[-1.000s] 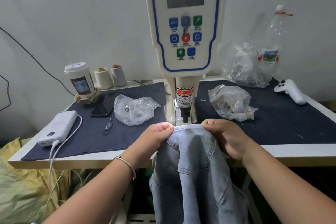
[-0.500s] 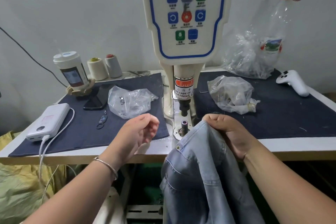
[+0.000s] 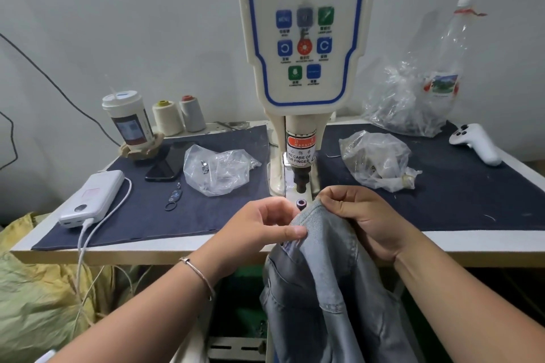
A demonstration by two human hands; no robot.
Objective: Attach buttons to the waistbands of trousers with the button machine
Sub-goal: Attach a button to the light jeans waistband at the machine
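Dark mat (image 3: 442, 200) under button machine (image 3: 303, 38); right hand (image 3: 362, 218) grips trousers (image 3: 321, 274) waistband, left hand (image 3: 265, 227) pinches its edge; positioning step; next, seat waistband over lower die (image 3: 301, 203).

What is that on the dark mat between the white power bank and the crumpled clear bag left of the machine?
In the head view, a small metal key ring with a tag lies between the white power bank and the clear plastic bag.
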